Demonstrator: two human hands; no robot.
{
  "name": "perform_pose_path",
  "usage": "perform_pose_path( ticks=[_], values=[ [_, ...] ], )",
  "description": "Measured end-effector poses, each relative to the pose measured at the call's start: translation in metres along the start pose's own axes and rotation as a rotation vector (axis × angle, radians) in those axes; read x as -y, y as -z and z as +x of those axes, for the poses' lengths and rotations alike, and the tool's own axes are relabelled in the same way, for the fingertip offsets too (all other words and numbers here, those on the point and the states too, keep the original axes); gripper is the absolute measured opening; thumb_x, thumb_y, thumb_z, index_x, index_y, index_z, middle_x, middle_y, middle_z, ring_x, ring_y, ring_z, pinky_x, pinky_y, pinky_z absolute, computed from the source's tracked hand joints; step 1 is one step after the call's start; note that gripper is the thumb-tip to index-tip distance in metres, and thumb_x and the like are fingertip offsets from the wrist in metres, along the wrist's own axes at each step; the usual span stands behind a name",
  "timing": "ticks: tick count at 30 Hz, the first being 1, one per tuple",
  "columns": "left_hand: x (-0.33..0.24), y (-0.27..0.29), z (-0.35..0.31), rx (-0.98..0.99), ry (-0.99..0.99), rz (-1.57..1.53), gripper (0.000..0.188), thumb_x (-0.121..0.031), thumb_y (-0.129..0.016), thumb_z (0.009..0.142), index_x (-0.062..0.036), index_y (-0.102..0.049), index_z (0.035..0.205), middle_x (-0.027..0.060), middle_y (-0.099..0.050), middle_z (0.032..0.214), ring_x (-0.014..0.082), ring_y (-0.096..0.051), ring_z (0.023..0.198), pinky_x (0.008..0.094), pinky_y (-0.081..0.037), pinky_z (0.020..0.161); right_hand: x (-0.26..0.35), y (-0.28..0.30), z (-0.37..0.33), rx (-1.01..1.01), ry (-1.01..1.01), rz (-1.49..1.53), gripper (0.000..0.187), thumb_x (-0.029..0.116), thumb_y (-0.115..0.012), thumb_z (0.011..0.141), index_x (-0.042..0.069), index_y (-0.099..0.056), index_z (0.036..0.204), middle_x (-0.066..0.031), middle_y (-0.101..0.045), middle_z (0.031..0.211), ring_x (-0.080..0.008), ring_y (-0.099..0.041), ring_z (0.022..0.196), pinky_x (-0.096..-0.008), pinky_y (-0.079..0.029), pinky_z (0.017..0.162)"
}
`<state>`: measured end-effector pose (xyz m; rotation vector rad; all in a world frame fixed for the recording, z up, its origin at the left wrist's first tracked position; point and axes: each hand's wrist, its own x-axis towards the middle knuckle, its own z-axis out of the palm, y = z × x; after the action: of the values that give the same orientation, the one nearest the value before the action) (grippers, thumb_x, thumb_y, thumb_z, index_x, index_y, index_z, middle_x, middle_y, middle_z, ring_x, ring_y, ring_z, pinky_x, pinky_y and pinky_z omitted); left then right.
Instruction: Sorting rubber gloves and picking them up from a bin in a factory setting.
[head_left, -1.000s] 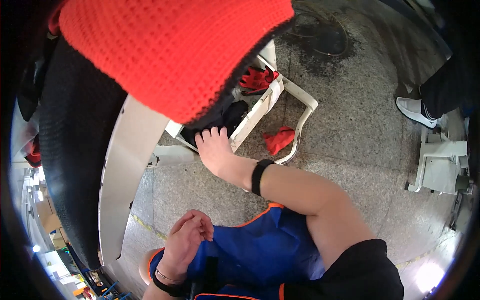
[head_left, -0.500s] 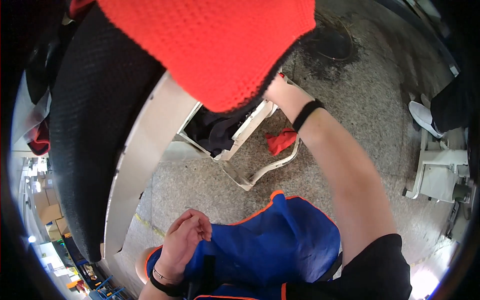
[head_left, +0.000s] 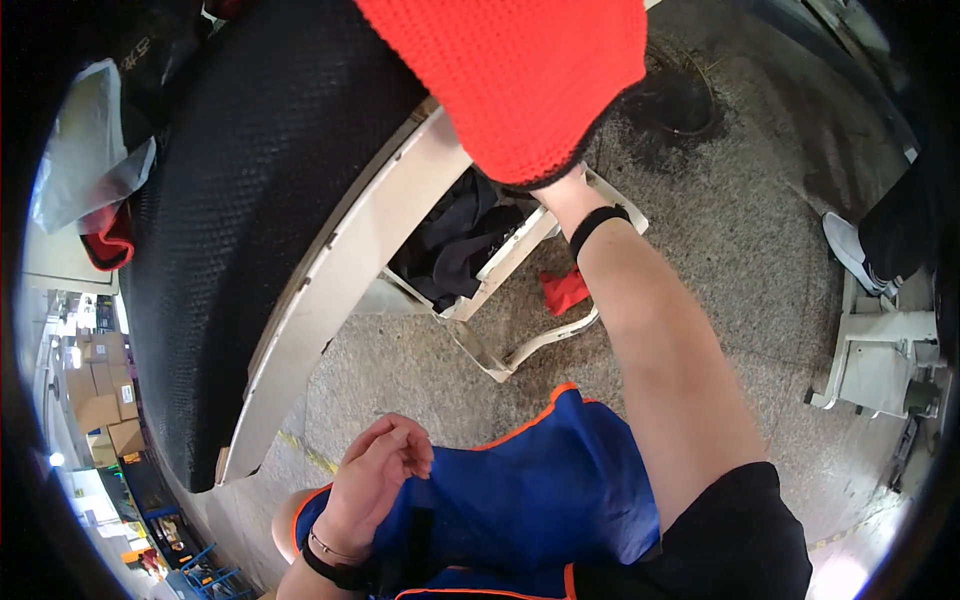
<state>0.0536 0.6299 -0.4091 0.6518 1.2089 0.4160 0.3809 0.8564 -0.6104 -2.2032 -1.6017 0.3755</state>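
A bright red knitted fabric piece (head_left: 545, 85) with a black edge hangs at the top middle. My right arm reaches up to it, and the fabric covers the fingers of my right hand (head_left: 566, 190), so their grip is hidden. My left hand (head_left: 385, 468) is held over the blue apron (head_left: 530, 480) on my lap, its fingers loosely bent and nothing in them. A large curved black textured surface (head_left: 260, 170) with a pale board edge (head_left: 345, 250) fills the left side, next to the red fabric.
Below the red fabric, a pale frame (head_left: 520, 255) holds dark cloth (head_left: 450, 250). A red scrap (head_left: 565, 290) lies on the floor near a bent pale bar (head_left: 550, 335). At right are someone's shoe (head_left: 848, 248) and a pale machine (head_left: 880, 350). Cardboard boxes (head_left: 100, 385) stand far left.
The red fabric and the black surface with its pale edge appear farther right in the view. My right hand stays beneath the fabric; my left hand keeps nearly the same pose.
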Motion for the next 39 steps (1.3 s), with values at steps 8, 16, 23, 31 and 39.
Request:
perform_pose_path(
  ticks=[8, 16, 23, 31, 39],
  values=[
    [0.0, -0.008, 0.003, 0.062, 0.005, 0.003, 0.02, -0.019, -0.044, 0.096, -0.0027, -0.056, 0.096, 0.0086, -0.06, 0.083, 0.0164, -0.056, 0.075, 0.0284, -0.043, 0.07, -0.032, 0.041, -0.009, -0.327, 0.294, 0.518, 0.024, 0.022, -0.05, 0.089, 0.0, -0.052, 0.1, -0.0262, -0.061, 0.093, -0.041, -0.061, 0.087, -0.0463, -0.047, 0.078],
    [0.004, -0.022, 0.01, 0.05, -0.124, 0.198, 0.021, -0.022, -0.048, 0.094, -0.003, -0.055, 0.1, 0.0092, -0.06, 0.093, 0.0184, -0.057, 0.087, 0.0312, -0.046, 0.075, 0.01, 0.131, -0.112, 0.64, -0.114, 2.187, 0.033, 0.023, -0.043, 0.097, -0.003, -0.056, 0.113, -0.0168, -0.065, 0.104, -0.0282, -0.066, 0.094, -0.0403, -0.053, 0.086],
    [-0.021, -0.107, 0.041, 0.185, -0.391, 0.039, 0.038, -0.021, -0.056, 0.094, 0.0035, -0.051, 0.122, 0.0062, -0.062, 0.11, 0.0127, -0.056, 0.103, 0.0286, -0.046, 0.088, 0.017, 0.16, -0.197, 0.765, -0.302, 2.072, 0.027, 0.021, -0.05, 0.095, -0.001, -0.059, 0.11, -0.0139, -0.066, 0.101, -0.0223, -0.067, 0.087, -0.0356, -0.055, 0.081],
    [-0.035, -0.163, 0.055, 0.336, -0.143, -0.029, 0.031, -0.017, -0.061, 0.09, 0.0016, -0.056, 0.114, 0.0085, -0.064, 0.105, 0.0175, -0.064, 0.092, 0.0309, -0.052, 0.082, -0.044, 0.228, -0.237, 0.458, -0.353, 1.572, 0.04, 0.033, -0.054, 0.091, 0.0, -0.059, 0.113, -0.0083, -0.065, 0.094, -0.0147, -0.062, 0.083, -0.0317, -0.051, 0.071],
    [-0.028, -0.186, 0.01, 0.548, -0.227, -0.085, 0.024, -0.015, -0.055, 0.094, -0.006, -0.05, 0.115, 0.0072, -0.062, 0.105, 0.0179, -0.062, 0.095, 0.0323, -0.053, 0.079, -0.007, 0.246, -0.319, 0.022, -0.074, 1.13, 0.034, 0.01, -0.059, 0.091, 0.001, -0.049, 0.121, -0.0068, -0.057, 0.115, -0.0121, -0.055, 0.103, -0.0276, -0.047, 0.088]
  ],
)
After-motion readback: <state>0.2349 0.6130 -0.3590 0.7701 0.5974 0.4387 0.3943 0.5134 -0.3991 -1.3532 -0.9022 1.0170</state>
